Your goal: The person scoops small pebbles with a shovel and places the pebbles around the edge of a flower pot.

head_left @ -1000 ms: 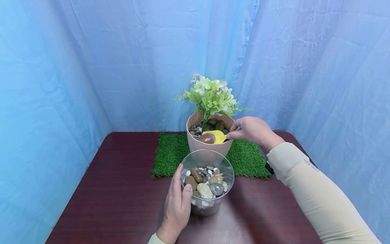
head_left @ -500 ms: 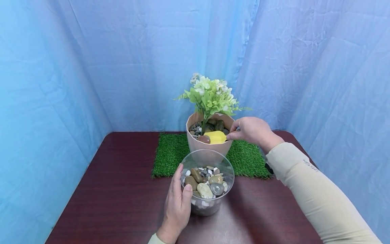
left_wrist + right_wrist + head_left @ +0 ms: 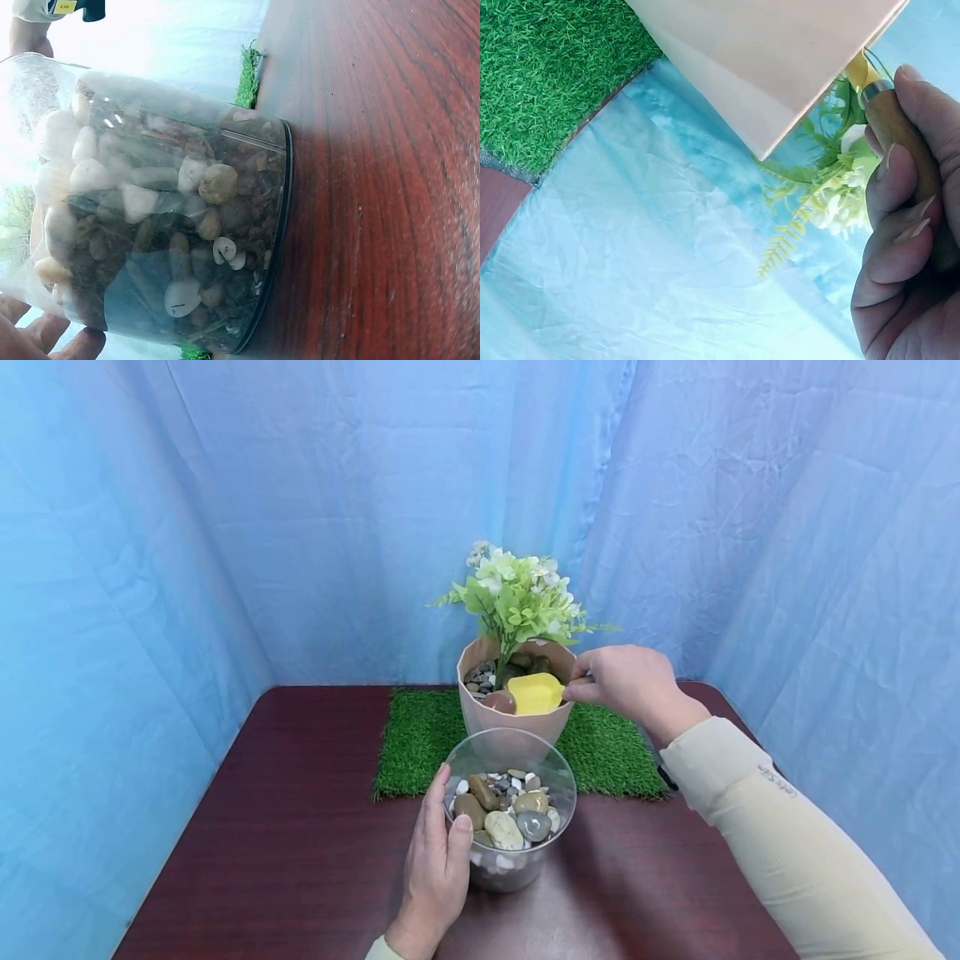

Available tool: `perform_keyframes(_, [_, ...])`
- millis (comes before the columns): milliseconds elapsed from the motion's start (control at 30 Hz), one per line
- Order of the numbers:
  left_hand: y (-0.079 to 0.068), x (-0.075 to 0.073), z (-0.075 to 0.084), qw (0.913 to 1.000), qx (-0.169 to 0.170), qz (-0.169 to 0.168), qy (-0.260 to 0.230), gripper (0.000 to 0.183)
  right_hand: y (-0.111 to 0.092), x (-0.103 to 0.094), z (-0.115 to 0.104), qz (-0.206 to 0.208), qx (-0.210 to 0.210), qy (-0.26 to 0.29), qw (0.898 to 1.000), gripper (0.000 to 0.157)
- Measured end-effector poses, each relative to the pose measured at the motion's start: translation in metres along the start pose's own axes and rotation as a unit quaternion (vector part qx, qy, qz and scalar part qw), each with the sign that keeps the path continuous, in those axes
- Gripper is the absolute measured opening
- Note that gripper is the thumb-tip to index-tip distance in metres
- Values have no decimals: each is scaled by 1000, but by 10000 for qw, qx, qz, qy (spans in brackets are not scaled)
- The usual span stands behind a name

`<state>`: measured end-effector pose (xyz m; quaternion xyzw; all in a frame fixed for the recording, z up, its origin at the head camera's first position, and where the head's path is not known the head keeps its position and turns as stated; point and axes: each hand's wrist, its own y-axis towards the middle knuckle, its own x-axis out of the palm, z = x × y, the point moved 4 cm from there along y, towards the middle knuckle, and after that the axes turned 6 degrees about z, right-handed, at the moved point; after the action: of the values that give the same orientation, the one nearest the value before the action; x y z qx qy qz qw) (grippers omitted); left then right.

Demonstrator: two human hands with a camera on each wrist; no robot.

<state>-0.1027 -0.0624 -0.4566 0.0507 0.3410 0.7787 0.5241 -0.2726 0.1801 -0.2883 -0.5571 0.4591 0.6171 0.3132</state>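
Right grip [image 3: 628,681] holds yellow scoop [image 3: 536,695] in stony flowerpot [image 3: 483,716]; left grip [image 3: 438,864], wide, touches clear tub [image 3: 510,870] of stones [image 3: 504,829].

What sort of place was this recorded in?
Probably an indoor, staged recording booth: blue curtains hang behind and on both sides of a dark reddish table, where a pale pink pot seems to stand on a small grass-like mat.

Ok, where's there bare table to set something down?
The widest bare patch of table is left of the green mat and left hand. A smaller one, in front of the mat, lies between the clear bucket and right sleeve. The middle is crowded: bucket close before the pink pot.
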Motion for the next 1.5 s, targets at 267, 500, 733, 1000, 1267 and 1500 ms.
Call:
perform_keyframes(267, [-2,0,-1,10000,-17,24,-27,64,-9,-12,2,324,89,-115,9994,17])
perform_keyframes(500, [-3,1,-1,10000,-31,41,14,63,-15,-15,7,622,109,-51,9980,16])
perform_keyframes(733, [-3,1,0,10000,33,60,70,63,-18,-13,9,742,139,-34,9971,18])
perform_keyframes(1000, [-1,1,0,9999,82,57,53,63,-19,-9,10,698,188,-138,9973,27])
perform_keyframes(1267, [-1,2,-1,10000,28,22,76,62,-25,-13,10,868,125,-31,9961,24])
perform_keyframes(1500, [-1,2,-2,9999,53,44,84,62,-33,-14,4,1006,27,15,9949,25])
